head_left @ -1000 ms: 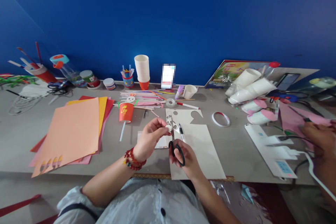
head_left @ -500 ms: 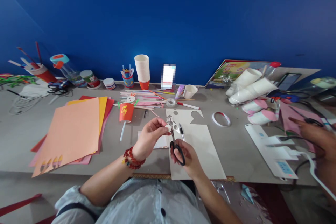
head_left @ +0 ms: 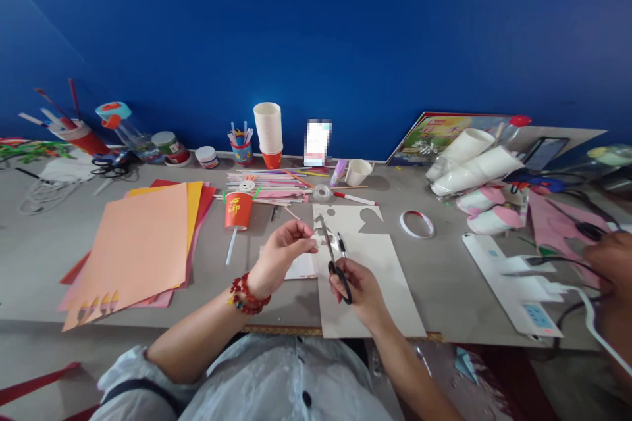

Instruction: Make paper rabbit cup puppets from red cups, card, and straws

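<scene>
Pinching a small white paper piece (head_left: 317, 241) close to the scissors (head_left: 334, 268), left hand (head_left: 281, 251) risks a nick if right hand (head_left: 363, 287), grip curled round them, slips.

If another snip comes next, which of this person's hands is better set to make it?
Probably the right hand: it grips the black-handled scissors, with the blades close to the small white piece. The left hand is occupied, pinching that piece.
</scene>
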Available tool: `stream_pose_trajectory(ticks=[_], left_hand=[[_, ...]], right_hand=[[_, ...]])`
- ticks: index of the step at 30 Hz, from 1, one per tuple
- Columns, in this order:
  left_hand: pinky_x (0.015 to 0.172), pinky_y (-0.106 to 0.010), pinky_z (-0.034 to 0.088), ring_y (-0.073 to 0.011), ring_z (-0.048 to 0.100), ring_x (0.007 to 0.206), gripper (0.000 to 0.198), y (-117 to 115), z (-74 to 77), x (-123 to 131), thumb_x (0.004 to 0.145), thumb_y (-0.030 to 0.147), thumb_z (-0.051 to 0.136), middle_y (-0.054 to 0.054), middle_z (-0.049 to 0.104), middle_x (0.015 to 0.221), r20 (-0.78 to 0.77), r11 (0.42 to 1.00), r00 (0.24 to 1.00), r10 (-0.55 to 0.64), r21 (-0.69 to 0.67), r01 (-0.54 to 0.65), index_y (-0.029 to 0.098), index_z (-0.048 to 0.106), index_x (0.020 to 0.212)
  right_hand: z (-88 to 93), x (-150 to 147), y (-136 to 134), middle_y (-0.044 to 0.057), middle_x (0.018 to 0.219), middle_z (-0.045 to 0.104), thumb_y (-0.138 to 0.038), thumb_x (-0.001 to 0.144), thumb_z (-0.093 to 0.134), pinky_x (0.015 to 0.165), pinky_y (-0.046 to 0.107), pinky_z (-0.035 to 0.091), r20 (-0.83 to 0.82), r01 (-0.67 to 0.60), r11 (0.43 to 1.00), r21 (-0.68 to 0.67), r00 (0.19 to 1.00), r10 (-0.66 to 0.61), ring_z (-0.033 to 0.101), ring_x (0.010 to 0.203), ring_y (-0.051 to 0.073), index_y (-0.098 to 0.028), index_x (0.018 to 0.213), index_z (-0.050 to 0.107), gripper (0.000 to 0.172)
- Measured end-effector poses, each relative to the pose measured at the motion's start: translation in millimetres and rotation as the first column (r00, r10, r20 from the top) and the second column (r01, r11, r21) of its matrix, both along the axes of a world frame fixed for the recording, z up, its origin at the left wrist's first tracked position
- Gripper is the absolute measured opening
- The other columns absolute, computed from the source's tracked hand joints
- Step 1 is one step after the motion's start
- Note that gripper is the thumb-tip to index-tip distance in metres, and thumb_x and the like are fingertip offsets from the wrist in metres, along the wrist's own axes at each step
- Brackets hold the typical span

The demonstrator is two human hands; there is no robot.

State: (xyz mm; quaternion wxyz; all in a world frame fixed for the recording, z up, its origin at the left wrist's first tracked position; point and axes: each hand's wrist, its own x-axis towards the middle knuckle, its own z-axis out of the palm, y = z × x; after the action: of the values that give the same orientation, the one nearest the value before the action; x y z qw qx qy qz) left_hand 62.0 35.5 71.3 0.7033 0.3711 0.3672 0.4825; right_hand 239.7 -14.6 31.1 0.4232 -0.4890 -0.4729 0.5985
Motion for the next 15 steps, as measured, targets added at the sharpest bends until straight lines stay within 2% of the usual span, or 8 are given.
stream_pose_trajectory(ticks=[3, 5, 6, 8, 10, 12, 15], left_hand=[[0.069, -0.024, 0.052, -0.0107, 0.058, 0.071, 0.020, 1.3, -1.9, -2.3, 0.073, 0.026, 0.079, 0.001, 0.060, 0.077, -0.048, 1.000, 0.999, 0.006, 0.008, -0.006, 0.017, 0.064, 0.083], [0.068, -0.024, 0.051, -0.0116, 0.060, 0.072, 0.019, 2.0, -3.7, -3.7, 0.074, 0.028, 0.077, 0.000, 0.062, 0.078, -0.074, 1.000, 0.997, -0.002, 0.010, 0.003, 0.017, 0.065, 0.084], [0.067, -0.024, 0.050, -0.0120, 0.060, 0.073, 0.019, 2.2, -4.8, -4.3, 0.075, 0.028, 0.077, 0.000, 0.063, 0.078, -0.085, 1.000, 0.996, -0.003, 0.010, 0.004, 0.017, 0.065, 0.084], [0.067, -0.024, 0.050, -0.0125, 0.061, 0.073, 0.018, 2.3, -7.4, -5.3, 0.075, 0.029, 0.076, 0.000, 0.064, 0.078, -0.107, 1.000, 0.994, 0.003, 0.015, -0.001, 0.018, 0.066, 0.085], [0.067, -0.024, 0.050, -0.0130, 0.061, 0.073, 0.016, 2.3, -10.3, -6.2, 0.076, 0.029, 0.074, -0.001, 0.066, 0.079, -0.141, 0.999, 0.990, 0.008, 0.039, -0.003, 0.018, 0.068, 0.086], [0.067, -0.024, 0.049, -0.0136, 0.060, 0.073, 0.014, 2.4, -13.3, -7.3, 0.078, 0.028, 0.072, -0.003, 0.067, 0.080, -0.207, 0.997, 0.978, 0.002, 0.073, 0.013, 0.017, 0.071, 0.087], [0.068, -0.025, 0.047, -0.0148, 0.061, 0.074, 0.014, 3.5, -18.4, -10.0, 0.079, 0.025, 0.068, -0.004, 0.070, 0.082, -0.347, 0.990, 0.938, -0.012, 0.131, 0.061, 0.018, 0.073, 0.091]], right_hand=[[2.5, 24.2, 8.4, -0.002, 0.054, 0.054, -0.057, 0.078, 0.069, 0.050, 0.024, 0.038, 0.195, 0.099, 0.991, 0.092, 0.974, -0.116, 0.049, 0.050, 0.013, -0.022, 0.067, 0.050, 0.042], [4.1, 46.7, 12.6, 0.000, 0.062, 0.061, -0.056, 0.080, 0.067, 0.052, 0.025, 0.038, 0.407, 0.127, 0.970, 0.207, 0.890, -0.203, 0.054, 0.055, 0.015, -0.022, 0.073, 0.054, 0.037], [4.3, 58.4, 13.6, 0.001, 0.067, 0.064, -0.055, 0.080, 0.066, 0.052, 0.025, 0.038, 0.536, 0.131, 0.958, 0.257, 0.805, -0.254, 0.055, 0.056, 0.015, -0.022, 0.077, 0.057, 0.034], [2.6, 79.5, 13.4, 0.002, 0.073, 0.069, -0.052, 0.081, 0.064, 0.051, 0.026, 0.035, 0.774, 0.123, 0.950, 0.288, 0.554, -0.306, 0.058, 0.055, 0.017, -0.024, 0.084, 0.060, 0.029], [-1.9, 94.7, 10.7, 0.003, 0.079, 0.073, -0.048, 0.081, 0.064, 0.051, 0.026, 0.034, 0.896, 0.116, 0.955, 0.274, 0.329, -0.298, 0.064, 0.061, 0.020, -0.024, 0.090, 0.060, 0.026], [-7.6, 103.2, 7.3, 0.004, 0.084, 0.074, -0.044, 0.081, 0.065, 0.051, 0.026, 0.034, 0.949, 0.103, 0.966, 0.238, 0.187, -0.254, 0.069, 0.070, 0.023, -0.023, 0.095, 0.057, 0.027], [-14.1, 107.3, 4.7, 0.006, 0.089, 0.074, -0.041, 0.083, 0.064, 0.051, 0.027, 0.033, 0.982, 0.055, 0.983, 0.177, 0.059, -0.180, 0.070, 0.075, 0.024, -0.022, 0.096, 0.055, 0.025]])
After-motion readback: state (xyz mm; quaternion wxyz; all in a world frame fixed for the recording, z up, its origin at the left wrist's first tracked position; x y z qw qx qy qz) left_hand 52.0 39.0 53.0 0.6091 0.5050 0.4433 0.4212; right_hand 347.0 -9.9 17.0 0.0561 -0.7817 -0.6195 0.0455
